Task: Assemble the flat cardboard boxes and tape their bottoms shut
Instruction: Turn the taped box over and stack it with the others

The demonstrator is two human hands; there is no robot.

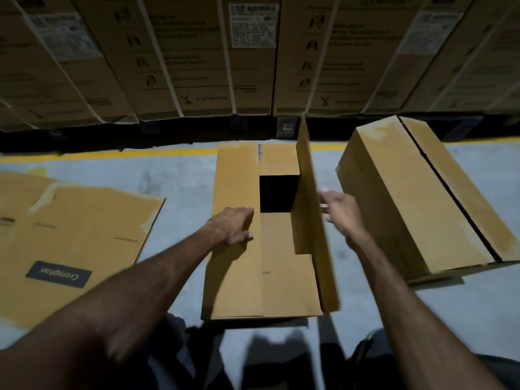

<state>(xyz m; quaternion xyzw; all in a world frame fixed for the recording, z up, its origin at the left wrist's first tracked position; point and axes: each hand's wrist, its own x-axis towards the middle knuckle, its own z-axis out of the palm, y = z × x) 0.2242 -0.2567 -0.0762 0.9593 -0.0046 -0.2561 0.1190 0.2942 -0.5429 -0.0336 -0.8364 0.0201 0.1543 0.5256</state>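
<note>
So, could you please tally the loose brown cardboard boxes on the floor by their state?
Flattened brown cardboard box with a dark label: 1
Brown cardboard box half folded, one flap upright, between left hand and right hand: 1
Assembled brown cardboard box, flaps closed: 1
Total: 3

**A warehouse floor, by the look of it**

I am looking at a storage or packing area. Ahead of me stands a wall of large strapped cartons (197, 60), printed with handling symbols and carrying white shipping labels (253, 25), raised on dark pallets (287, 126). The grey concrete floor (180, 190) has a painted yellow line (112, 153) running along the stack. Plain cardboard boxes (408, 204) and a flattened carton (70, 235) lie around me.
</note>
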